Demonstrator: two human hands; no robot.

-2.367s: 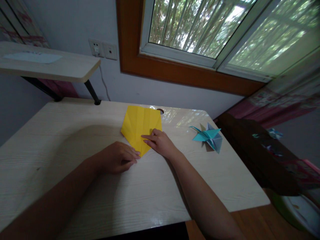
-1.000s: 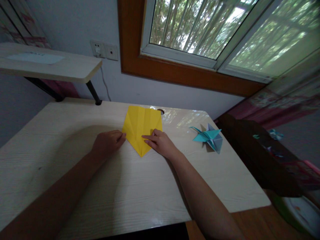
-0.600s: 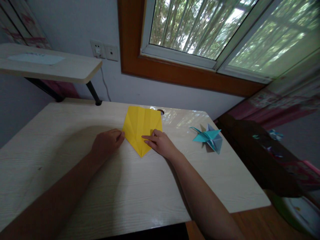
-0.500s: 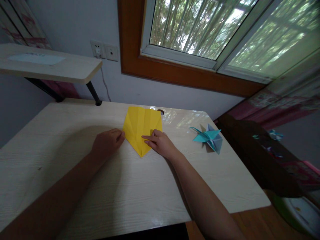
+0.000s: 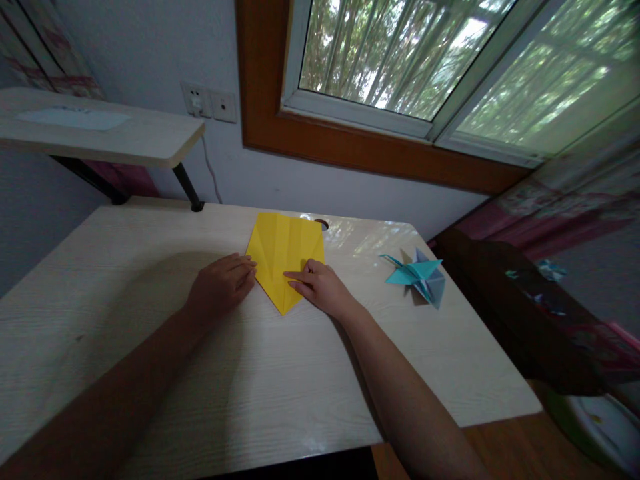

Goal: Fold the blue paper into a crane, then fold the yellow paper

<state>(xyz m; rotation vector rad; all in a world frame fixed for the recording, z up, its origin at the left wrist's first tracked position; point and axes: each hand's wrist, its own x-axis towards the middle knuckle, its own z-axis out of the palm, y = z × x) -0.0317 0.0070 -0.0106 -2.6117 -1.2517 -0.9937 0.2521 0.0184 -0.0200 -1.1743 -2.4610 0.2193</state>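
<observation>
A yellow paper, folded to a point that faces me, lies flat on the pale wooden desk. My right hand rests on the paper's lower right part, with its index finger pressed flat across the fold. My left hand lies palm down beside the paper. Its outstretched fingertips reach onto the paper's left corner and grip nothing.
A folded blue paper crane sits on the desk to the right. A raised shelf with a white sheet stands at the back left, and a wall socket is behind it. A dark chair stands right of the desk.
My left hand slid from the paper's near tip up along its left edge, then stretched its fingers onto the left corner. My right hand and the paper stayed put.
</observation>
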